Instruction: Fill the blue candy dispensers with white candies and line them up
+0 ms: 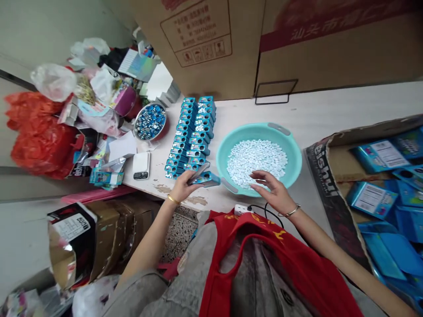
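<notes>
My left hand (186, 186) is closed around a small blue box (207, 178) with a dark round spot on it, just left of the basin. A greyish flat piece (199, 171) shows at the same fingers; I cannot tell whether it belongs to the box. My right hand (273, 190) hovers over the near rim of a turquoise basin (294, 152), fingers curved and thumb apart, with nothing visible between them. Small white tablets (256, 158) cover the basin's floor. Beyond my left hand, two rows of similar blue boxes (200, 141) stand on the table, some with white tablets on top.
A bowl of small blue and silver pieces (151, 122) and a white scale (141, 165) sit at left, near piled bags (42, 127). Large cartons (214, 75) line the back. An open carton (325, 176) with blue packs stands right. A power strip (243, 209) lies at the front edge.
</notes>
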Motion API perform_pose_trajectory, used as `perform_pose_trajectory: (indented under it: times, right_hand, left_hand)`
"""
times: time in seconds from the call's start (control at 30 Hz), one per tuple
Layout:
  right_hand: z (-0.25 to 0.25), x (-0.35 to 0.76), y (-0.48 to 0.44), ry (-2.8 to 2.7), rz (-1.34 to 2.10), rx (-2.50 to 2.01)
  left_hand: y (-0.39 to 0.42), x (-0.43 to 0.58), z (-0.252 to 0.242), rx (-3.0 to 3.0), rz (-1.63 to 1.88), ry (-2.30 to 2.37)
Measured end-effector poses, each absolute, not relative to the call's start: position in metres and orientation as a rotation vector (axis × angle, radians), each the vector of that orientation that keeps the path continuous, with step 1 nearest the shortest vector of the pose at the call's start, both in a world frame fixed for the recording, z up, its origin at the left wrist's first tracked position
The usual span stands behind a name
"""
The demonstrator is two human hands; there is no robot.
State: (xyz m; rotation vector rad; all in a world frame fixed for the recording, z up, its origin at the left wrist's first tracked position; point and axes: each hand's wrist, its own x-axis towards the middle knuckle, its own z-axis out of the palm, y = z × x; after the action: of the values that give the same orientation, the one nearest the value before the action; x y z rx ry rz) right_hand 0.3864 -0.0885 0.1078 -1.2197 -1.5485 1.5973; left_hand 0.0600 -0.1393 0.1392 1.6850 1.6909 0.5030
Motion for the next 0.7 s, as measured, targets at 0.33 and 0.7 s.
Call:
perform_pose_trajectory:
  times: [0.33,0.7]
  right_hand:
    - [0.129,0.502,-0.069,-1.141,0.978,-1.734]
    - [0.139,0.539,-0.05,-1.237,0.674,-1.854]
  left_hand:
    - [-0.129,0.002,0.042,1.623,0.161,1.932]
    - [-0.104,0.108,0.095,1.697,0.436,1.845]
